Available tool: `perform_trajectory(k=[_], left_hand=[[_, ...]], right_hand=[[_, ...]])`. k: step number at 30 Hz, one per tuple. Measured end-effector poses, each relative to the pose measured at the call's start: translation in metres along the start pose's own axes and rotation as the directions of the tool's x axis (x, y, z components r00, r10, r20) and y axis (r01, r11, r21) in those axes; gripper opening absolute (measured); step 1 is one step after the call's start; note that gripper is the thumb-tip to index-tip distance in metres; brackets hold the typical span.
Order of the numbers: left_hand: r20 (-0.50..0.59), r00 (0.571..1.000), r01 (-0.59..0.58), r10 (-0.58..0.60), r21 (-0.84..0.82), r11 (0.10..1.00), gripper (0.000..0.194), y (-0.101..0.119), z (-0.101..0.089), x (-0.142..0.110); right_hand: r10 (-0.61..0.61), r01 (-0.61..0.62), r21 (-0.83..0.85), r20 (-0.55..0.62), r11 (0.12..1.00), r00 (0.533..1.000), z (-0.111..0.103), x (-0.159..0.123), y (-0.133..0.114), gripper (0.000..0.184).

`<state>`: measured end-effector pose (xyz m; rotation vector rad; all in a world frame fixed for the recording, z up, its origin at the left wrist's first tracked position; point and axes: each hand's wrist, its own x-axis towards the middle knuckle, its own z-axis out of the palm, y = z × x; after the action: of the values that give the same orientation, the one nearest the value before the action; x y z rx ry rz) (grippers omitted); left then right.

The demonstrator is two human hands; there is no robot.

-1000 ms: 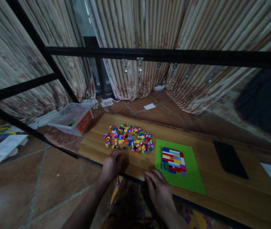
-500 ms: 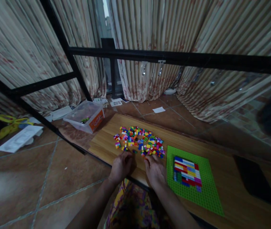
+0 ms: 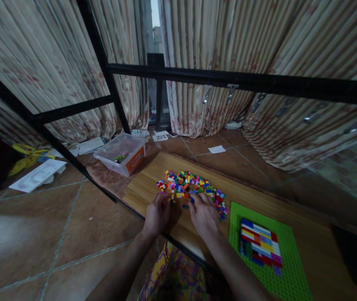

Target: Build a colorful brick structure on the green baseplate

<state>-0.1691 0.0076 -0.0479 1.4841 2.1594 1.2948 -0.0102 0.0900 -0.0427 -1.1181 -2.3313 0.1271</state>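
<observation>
One wooden table (image 3: 142, 184), bearing one green baseplate (image 3: 289, 251) with built bricks (image 3: 261, 244) on it. Left hand (image 3: 157, 215) and right hand (image 3: 205, 213), fingers curled in toward the thumbs; from here I cannot tell whether either grips anything. Loose bricks (image 3: 180, 189), spread at the fingertips: presumably light, stiff, slick, best pinched by opposite sides.

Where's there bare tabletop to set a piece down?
On the brown wooden tabletop, bare patches lie at the left end, between the clear plastic box and the pile of small multicoloured bricks, and between the flat green studded baseplate and the flat black rectangular object. It's crowded at the pile, where the left hand and right hand are.
</observation>
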Motion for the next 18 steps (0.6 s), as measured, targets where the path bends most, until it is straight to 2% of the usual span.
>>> perform_trajectory(k=[2, 5, 9, 12, 15, 18], left_hand=[[-0.027, 1.0, 0.005, -0.005, 0.01, 1.0, 0.02, -0.004, 0.001, 0.003], [-0.004, 1.0, -0.003, 0.003, 0.03, 1.0, 0.02, -0.009, 0.002, 0.002], [0.006, 1.0, -0.014, 0.014, 0.073, 0.997, 0.023, -0.012, 0.004, -0.001], [0.0, 0.999, -0.037, 0.037, 0.115, 0.993, 0.025, -0.014, 0.004, 0.0], [-0.002, 0.998, -0.058, 0.059, 0.146, 0.988, 0.026, -0.015, 0.004, 0.002], [-0.003, 0.998, -0.059, 0.06, 0.167, 0.984, 0.027, -0.013, 0.003, 0.003]], right_hand=[[-0.006, 0.006, -0.004, 0.033, 1.0, 0.999, 0.007, 0.011, -0.004, 0.023], [-0.001, 0.001, -0.006, 0.069, 1.0, 0.998, 0.016, 0.021, -0.007, 0.013], [0.045, -0.049, 0.055, 0.075, 0.997, 0.996, 0.008, 0.016, -0.015, 0.008], [0.06, -0.074, 0.2, 0.074, 0.977, 0.995, -0.008, -0.001, -0.028, 0.014], [0.082, -0.123, 0.365, 0.126, 0.923, 0.989, -0.026, -0.03, -0.038, 0.017], [0.203, -0.27, 0.459, 0.191, 0.846, 0.96, -0.043, -0.063, -0.037, 0.019]])
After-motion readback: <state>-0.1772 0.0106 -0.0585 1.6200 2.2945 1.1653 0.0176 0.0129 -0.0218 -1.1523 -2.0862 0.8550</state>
